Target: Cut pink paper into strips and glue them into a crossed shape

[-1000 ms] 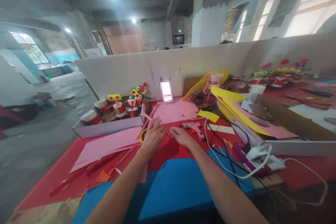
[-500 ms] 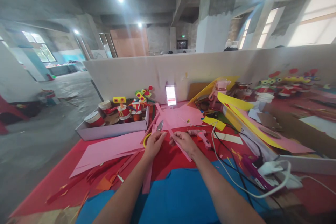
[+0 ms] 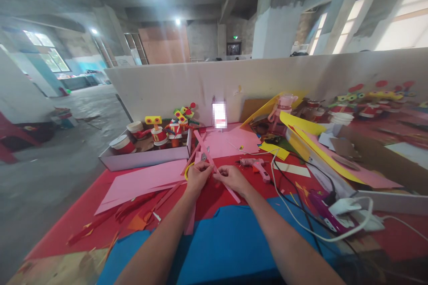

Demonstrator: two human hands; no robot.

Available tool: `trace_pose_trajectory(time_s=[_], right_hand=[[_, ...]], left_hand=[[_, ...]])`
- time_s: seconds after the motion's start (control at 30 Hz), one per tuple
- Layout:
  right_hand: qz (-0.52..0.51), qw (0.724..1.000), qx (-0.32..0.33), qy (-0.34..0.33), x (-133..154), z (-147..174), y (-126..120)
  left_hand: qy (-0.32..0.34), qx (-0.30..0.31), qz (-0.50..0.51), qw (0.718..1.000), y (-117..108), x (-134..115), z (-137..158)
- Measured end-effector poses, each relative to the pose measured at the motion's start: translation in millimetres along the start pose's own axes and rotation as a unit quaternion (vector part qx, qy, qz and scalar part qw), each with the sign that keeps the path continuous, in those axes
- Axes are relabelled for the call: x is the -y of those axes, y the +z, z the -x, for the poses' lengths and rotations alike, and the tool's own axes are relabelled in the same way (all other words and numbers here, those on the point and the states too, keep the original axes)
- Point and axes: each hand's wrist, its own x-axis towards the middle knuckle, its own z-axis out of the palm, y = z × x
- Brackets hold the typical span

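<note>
A long narrow pink paper strip (image 3: 205,149) slants between my hands, its upper end leaning to the left and its lower end passing under my right hand. My left hand (image 3: 199,175) pinches the strip near its middle. Close beside it, my right hand (image 3: 232,179) is closed on the same strip with thumb and fingers. Scissors with yellow handles (image 3: 187,172) lie partly hidden behind my left hand. To the right of my right hand rests a pink glue gun (image 3: 257,167). Beyond the hands a pink paper sheet (image 3: 230,140) lies flat on the red table cover (image 3: 214,200).
At left, a shallow white box (image 3: 147,159) holds paper-cup robot figures (image 3: 158,133). Pink sheets (image 3: 140,183) lie before it. White and black cables run on the right near a purple tool (image 3: 329,213). Yellow card (image 3: 301,136) leans across a box. A white partition (image 3: 167,84) stands behind.
My left hand has moved right and now grips the strip near my right hand. The strip's upper end shows higher and leans left. The view has tilted slightly.
</note>
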Motion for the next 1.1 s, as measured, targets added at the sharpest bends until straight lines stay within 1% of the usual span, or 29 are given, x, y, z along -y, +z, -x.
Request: trace_pose_trajectory(time_s=[0.07, 0.1, 0.17, 0.3, 0.37, 0.4, 0.43, 0.47, 0.53, 0.57, 0.63, 0.7, 0.77, 0.83, 0.93, 1.0, 1.03, 1.1], right_hand=[[0.057, 0.998, -0.020, -0.019, -2.8, -0.5, 3.5], [0.069, 0.997, -0.022, -0.024, -4.2, -0.8, 4.8], [0.059, 0.998, -0.010, -0.022, -6.5, -1.9, 5.8], [0.001, 0.999, 0.036, -0.002, -7.7, -3.5, 2.4], [-0.008, 0.998, 0.060, 0.006, -5.7, -2.8, -0.8], [0.003, 0.998, 0.058, 0.005, -4.2, -2.2, -2.3], [0.027, 0.999, 0.040, -0.002, -2.5, -1.4, -3.6], [0.062, 0.998, 0.009, -0.013, -0.8, -0.5, -4.5], [0.141, 0.987, -0.061, -0.043, 2.4, 1.1, -5.4], [0.171, 0.980, -0.082, -0.059, 3.7, 1.8, -5.3], [0.203, 0.971, -0.092, -0.086, 6.1, 3.2, -4.5], [0.218, 0.967, -0.082, -0.099, 8.1, 4.4, -3.8], [0.218, 0.968, -0.082, -0.097, 9.2, 4.6, -4.1], [0.192, 0.974, -0.080, -0.088, 8.8, 3.1, -5.5], [0.123, 0.990, -0.054, -0.052, 5.2, -1.4, -8.5], [0.097, 0.994, -0.038, -0.022, 2.1, -4.2, -9.9], [0.100, 0.994, -0.038, -0.017, 0.9, -5.1, -10.1], [0.123, 0.990, -0.055, -0.037, -0.5, -5.5, -9.6]], left_hand=[[-0.001, -0.012, -0.006, 1.000, 0.6, 0.0, 0.7], [-0.005, -0.015, -0.002, 1.000, 1.0, -0.8, 1.5], [-0.014, -0.001, 0.011, 1.000, 2.0, -3.7, 3.4], [-0.048, 0.053, 0.045, 0.996, 3.5, -8.0, 6.5], [-0.072, 0.052, 0.067, 0.994, 3.3, -7.3, 6.1], [-0.081, 0.044, 0.079, 0.993, 2.8, -6.3, 5.3], [-0.086, 0.031, 0.092, 0.992, 2.1, -5.1, 4.3], [-0.089, 0.016, 0.109, 0.990, 1.3, -3.7, 3.0], [-0.090, -0.009, 0.148, 0.985, -0.4, -1.1, 0.5], [-0.086, -0.016, 0.166, 0.982, -1.1, -0.1, -0.5], [-0.075, -0.019, 0.190, 0.979, -1.6, 1.4, -1.7], [-0.069, -0.001, 0.205, 0.976, -1.1, 1.9, -1.9], [-0.066, 0.020, 0.219, 0.973, -0.1, 1.6, -1.7], [-0.055, 0.029, 0.230, 0.971, 0.8, 1.1, -1.4], [-0.038, 0.020, 0.242, 0.969, 1.6, 0.8, -1.0], [-0.036, 0.013, 0.243, 0.969, 2.4, 1.0, 0.0], [-0.038, 0.011, 0.239, 0.970, 3.0, 1.2, 0.8], [-0.045, 0.014, 0.225, 0.973, 4.7, 1.4, 3.0]])
